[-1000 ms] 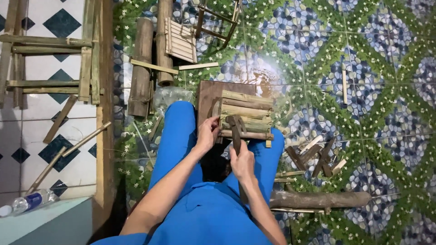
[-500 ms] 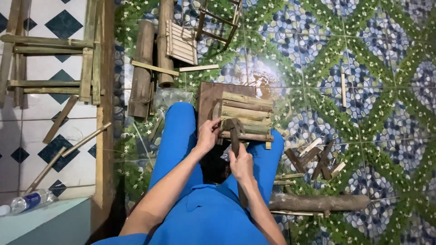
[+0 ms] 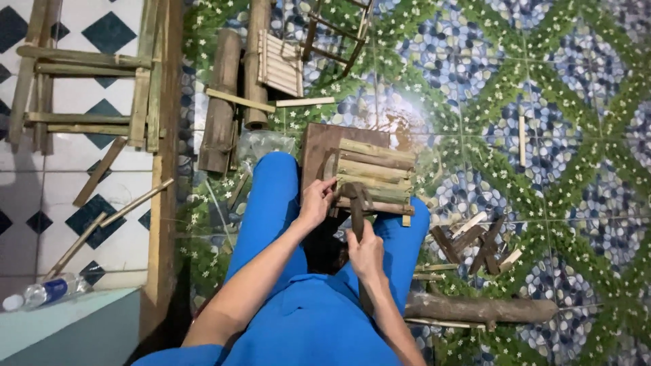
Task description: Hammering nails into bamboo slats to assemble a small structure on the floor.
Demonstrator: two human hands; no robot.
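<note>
The slatted bamboo panel (image 3: 371, 175) rests on a brown board (image 3: 319, 146) across the person's knees, just beyond both hands. The right hand (image 3: 366, 252) has its grip clamped round the handle of a hammer (image 3: 357, 202), whose head sits on the panel's near edge. The left hand (image 3: 317, 200), beside that head, pinches the nearest slat; whether a nail sits under its fingertips cannot be told. With fingers so close to the head, a glancing blow would likely catch them. The panel overhangs the board, so a hard strike might tip it off the knees or split a thin slat.
</note>
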